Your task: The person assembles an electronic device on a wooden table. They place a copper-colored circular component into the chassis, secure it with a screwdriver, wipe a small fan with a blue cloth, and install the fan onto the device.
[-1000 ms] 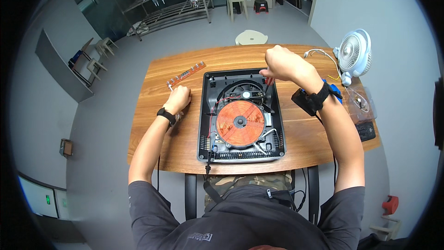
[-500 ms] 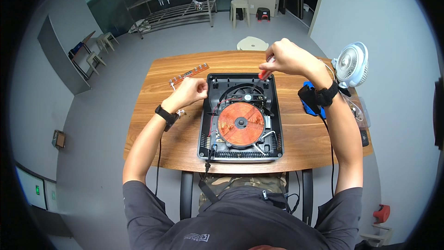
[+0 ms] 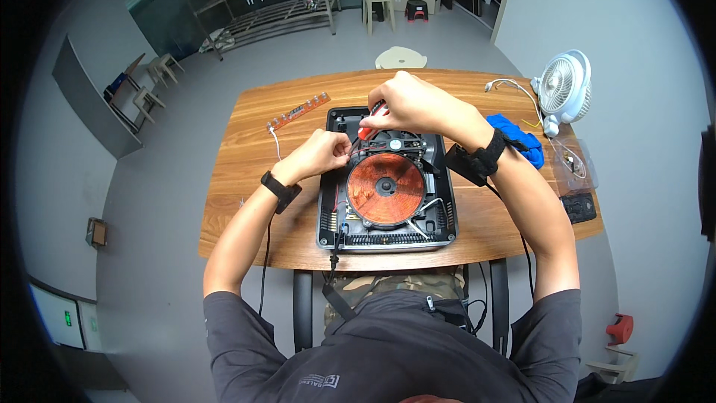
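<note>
An opened induction cooker (image 3: 324, 213) lies on the wooden table in front of me. Its round copper coil (image 3: 367, 198) fills the middle, and a black cooling fan (image 3: 395, 145) sits behind it. From above the rear of the housing, my right hand (image 3: 418, 110) grips a screwdriver (image 3: 366, 133) with a red and black handle, pointing down. The screwdriver's tip is hidden. Close to it, my left hand (image 3: 321, 154) is closed in a pinch over the cooker's left rear part, near a thin red wire; whatever lies between the fingertips is too small to make out.
An orange strip (image 3: 300, 112) with several round metal pieces and a white cable lies at the table's back left. On the right are a blue cloth (image 3: 526, 143), a white desk fan (image 3: 564, 93), a clear box (image 3: 574, 168) and a black pouch (image 3: 579, 207).
My right hand has moved left with the screwdriver, from the housing's right rear corner to its left rear part. My left hand has shifted right, over the housing beside the screwdriver.
</note>
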